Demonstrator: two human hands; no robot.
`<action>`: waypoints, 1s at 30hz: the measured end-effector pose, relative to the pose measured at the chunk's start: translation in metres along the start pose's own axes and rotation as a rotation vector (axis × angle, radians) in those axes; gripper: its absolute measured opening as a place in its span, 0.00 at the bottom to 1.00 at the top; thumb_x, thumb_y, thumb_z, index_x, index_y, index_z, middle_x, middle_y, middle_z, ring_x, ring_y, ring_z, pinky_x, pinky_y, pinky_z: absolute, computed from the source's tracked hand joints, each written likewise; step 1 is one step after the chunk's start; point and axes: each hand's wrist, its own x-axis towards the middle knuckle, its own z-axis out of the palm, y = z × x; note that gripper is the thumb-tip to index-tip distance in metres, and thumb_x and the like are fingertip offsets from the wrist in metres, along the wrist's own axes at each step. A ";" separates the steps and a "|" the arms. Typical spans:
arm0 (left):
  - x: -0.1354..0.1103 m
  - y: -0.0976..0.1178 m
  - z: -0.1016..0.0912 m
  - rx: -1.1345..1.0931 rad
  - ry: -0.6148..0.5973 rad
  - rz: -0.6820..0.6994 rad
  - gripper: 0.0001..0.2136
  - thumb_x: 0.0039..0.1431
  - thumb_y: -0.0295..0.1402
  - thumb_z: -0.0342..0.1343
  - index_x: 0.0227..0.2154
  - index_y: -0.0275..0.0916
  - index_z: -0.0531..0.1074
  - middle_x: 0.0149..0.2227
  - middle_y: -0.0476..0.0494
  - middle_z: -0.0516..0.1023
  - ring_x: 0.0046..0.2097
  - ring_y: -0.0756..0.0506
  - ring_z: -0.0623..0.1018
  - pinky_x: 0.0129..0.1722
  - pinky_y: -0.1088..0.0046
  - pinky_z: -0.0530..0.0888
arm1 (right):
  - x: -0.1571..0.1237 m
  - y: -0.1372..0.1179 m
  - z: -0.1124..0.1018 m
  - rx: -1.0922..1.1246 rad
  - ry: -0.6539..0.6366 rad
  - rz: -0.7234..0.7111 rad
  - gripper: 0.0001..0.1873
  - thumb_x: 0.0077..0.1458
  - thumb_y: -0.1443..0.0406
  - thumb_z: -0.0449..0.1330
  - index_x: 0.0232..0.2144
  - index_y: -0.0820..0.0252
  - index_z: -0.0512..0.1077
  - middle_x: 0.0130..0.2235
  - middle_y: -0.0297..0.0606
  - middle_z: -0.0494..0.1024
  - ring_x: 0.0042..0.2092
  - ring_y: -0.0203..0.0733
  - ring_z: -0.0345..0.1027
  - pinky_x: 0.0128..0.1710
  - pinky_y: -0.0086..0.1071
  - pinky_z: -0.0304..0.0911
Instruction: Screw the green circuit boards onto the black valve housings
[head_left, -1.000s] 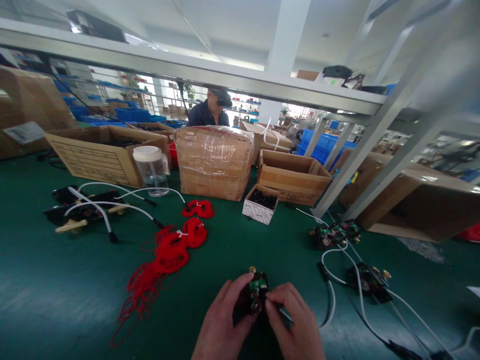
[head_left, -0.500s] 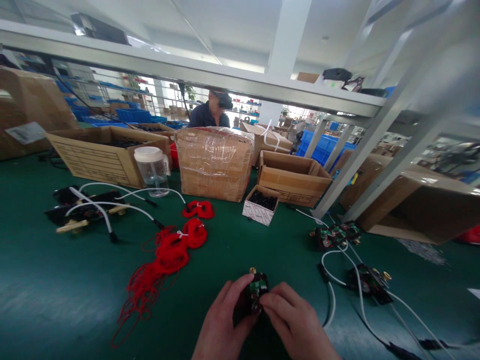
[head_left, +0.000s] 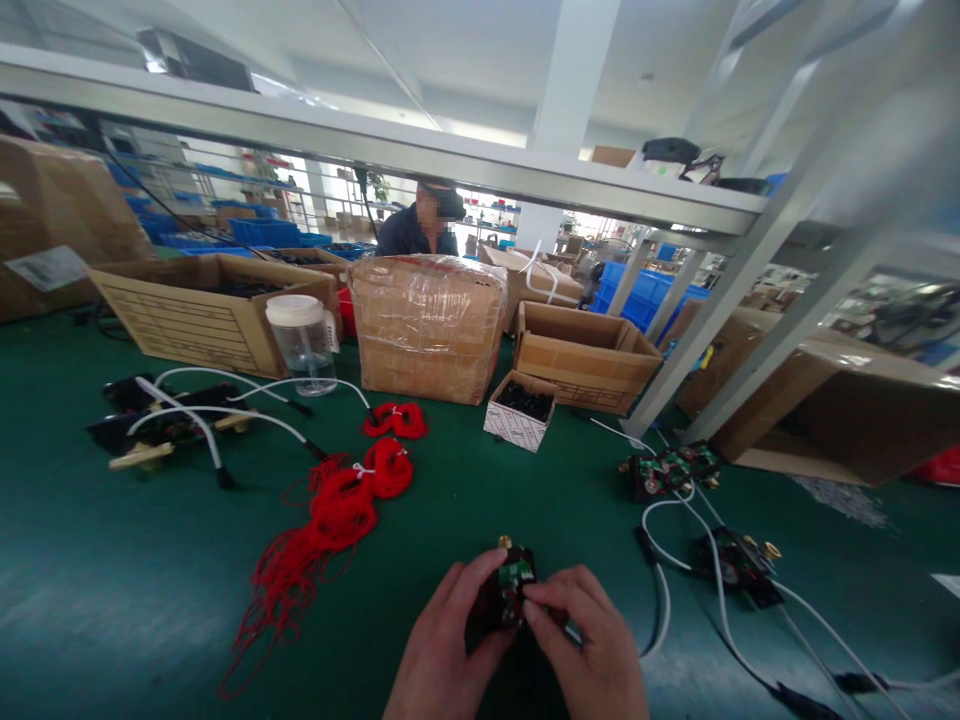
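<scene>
At the bottom centre I hold a small black module with a green circuit board and a brass fitting (head_left: pixel 511 585) over the green table (head_left: pixel 112 590). My left hand (head_left: pixel 448 650) grips its left side, thumb up along the edge. My right hand (head_left: pixel 589 645) pinches at the board's right side with fingertips pressed together. What sits under those fingertips is hidden.
Red cord bundles (head_left: pixel 330 520) lie to the left. More modules with white cables (head_left: pixel 731 565) lie on the right, others at far left (head_left: pixel 161 425). Cardboard boxes (head_left: pixel 427 325), a small open box of black parts (head_left: pixel 521 410) and a clear jug (head_left: pixel 304 340) stand behind. A person (head_left: pixel 420 220) sits across the table.
My right hand's fingers shifted slightly on the board; the module stays in the same place. The view barely moved.
</scene>
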 end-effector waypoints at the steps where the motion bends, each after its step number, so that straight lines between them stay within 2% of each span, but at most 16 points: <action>1: 0.000 0.000 0.000 -0.002 -0.001 0.001 0.29 0.52 0.22 0.59 0.56 0.56 0.71 0.52 0.48 0.79 0.51 0.43 0.80 0.53 0.64 0.78 | -0.002 0.001 0.003 0.021 0.025 0.043 0.11 0.59 0.54 0.65 0.33 0.53 0.81 0.33 0.38 0.78 0.34 0.43 0.74 0.33 0.30 0.70; 6: 0.000 -0.002 0.002 0.003 0.020 0.005 0.29 0.53 0.22 0.58 0.56 0.56 0.71 0.52 0.48 0.79 0.51 0.44 0.80 0.53 0.65 0.78 | -0.012 0.002 0.020 0.108 0.179 0.177 0.17 0.56 0.49 0.65 0.31 0.55 0.80 0.32 0.37 0.78 0.35 0.44 0.72 0.35 0.32 0.68; 12: 0.000 0.001 0.002 0.017 0.050 0.009 0.28 0.51 0.22 0.58 0.54 0.55 0.72 0.52 0.50 0.80 0.50 0.44 0.81 0.52 0.65 0.79 | -0.020 0.001 0.039 0.210 0.349 0.263 0.18 0.55 0.48 0.66 0.31 0.57 0.78 0.31 0.37 0.77 0.35 0.45 0.72 0.34 0.33 0.67; 20: 0.005 -0.002 0.002 -0.047 0.013 0.002 0.27 0.50 0.22 0.58 0.53 0.52 0.73 0.52 0.48 0.81 0.51 0.43 0.81 0.54 0.60 0.78 | -0.020 0.000 0.053 0.441 0.409 0.358 0.19 0.52 0.49 0.68 0.28 0.58 0.75 0.29 0.34 0.77 0.31 0.41 0.69 0.33 0.31 0.66; 25: 0.007 -0.001 0.001 -0.008 -0.001 -0.045 0.28 0.48 0.21 0.56 0.53 0.50 0.73 0.54 0.47 0.80 0.53 0.43 0.80 0.57 0.59 0.76 | -0.019 0.007 0.059 0.439 0.400 0.367 0.20 0.53 0.48 0.66 0.28 0.57 0.73 0.28 0.33 0.75 0.31 0.42 0.70 0.32 0.31 0.68; 30: 0.008 0.007 -0.001 0.042 -0.006 -0.069 0.26 0.50 0.24 0.57 0.53 0.48 0.72 0.55 0.47 0.80 0.56 0.42 0.80 0.55 0.60 0.77 | -0.012 -0.005 0.058 0.456 0.427 0.383 0.17 0.53 0.50 0.65 0.26 0.57 0.71 0.27 0.32 0.73 0.29 0.40 0.68 0.30 0.30 0.67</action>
